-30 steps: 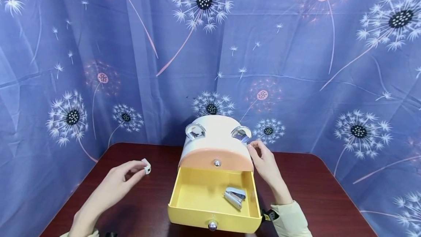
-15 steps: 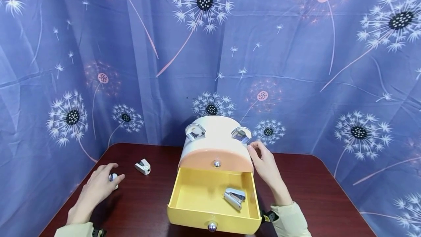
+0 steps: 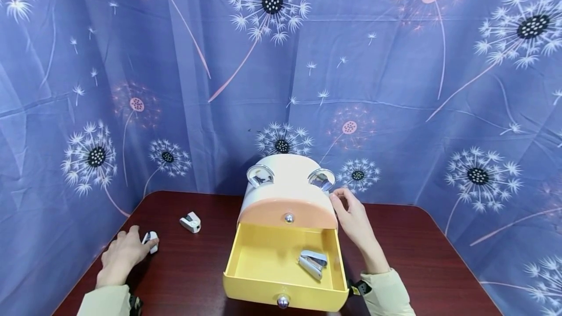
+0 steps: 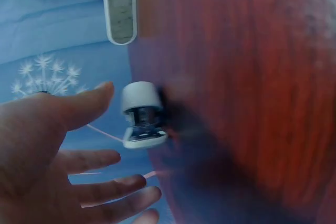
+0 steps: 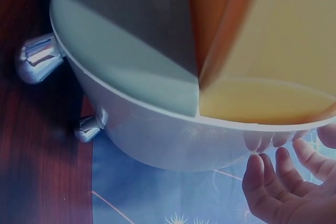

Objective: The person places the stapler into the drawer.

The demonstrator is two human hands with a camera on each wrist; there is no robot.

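Note:
My left hand (image 3: 125, 256) is low at the table's left side, its fingers spread in the left wrist view. Just off its thumb sits a small white mini stapler (image 3: 152, 239), seen end-on as a stapler (image 4: 140, 98) in front of the fingertips. A second white stapler (image 3: 190, 222) lies farther back and to the right. My right hand (image 3: 354, 216) rests its fingertips against the right side of a white cabinet (image 3: 287, 174). In the right wrist view the fingers (image 5: 286, 163) meet its glossy wall. A grey-blue stapler (image 3: 313, 263) lies in the pulled-out yellow drawer (image 3: 259, 286).
The cabinet has two chrome ear-like loops (image 3: 261, 175) and a closed peach upper drawer (image 3: 268, 212) with a round knob. The yellow drawer juts toward me. A blue dandelion-print curtain (image 3: 219, 126) stands behind the dark red-brown table (image 3: 408, 252).
My left hand has let go of the farther white stapler, leaving it on the table, and moved left and nearer to the other white stapler. The right hand has stayed put.

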